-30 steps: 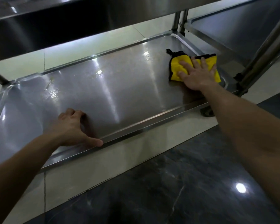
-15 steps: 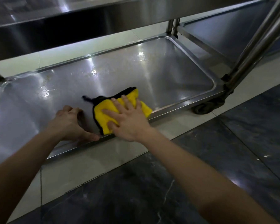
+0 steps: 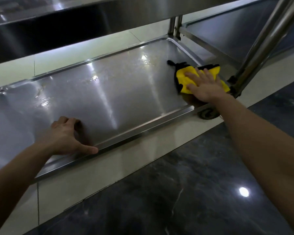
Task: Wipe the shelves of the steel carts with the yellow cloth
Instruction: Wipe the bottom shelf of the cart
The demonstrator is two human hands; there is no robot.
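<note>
Steel bottom shelf (image 3: pixel 109 92) of the cart, w/ the yellow cloth (image 3: pixel 185 78) flat at its right end, near the corner post (image 3: pixel 255 65). Right hand (image 3: pixel 204 87) presses it down, fingers (image 3: pixel 190 75) spread apart, prob. to keep the whole pad in contact. Left hand (image 3: pixel 66 138) braces on the front rim, fingers curled, thumb along the lip, likely steadying the cart on its wheel (image 3: pixel 208 113). Vs 0.5 s ago: cloth was mid-shelf beside the left hand, now swept back right.
</note>
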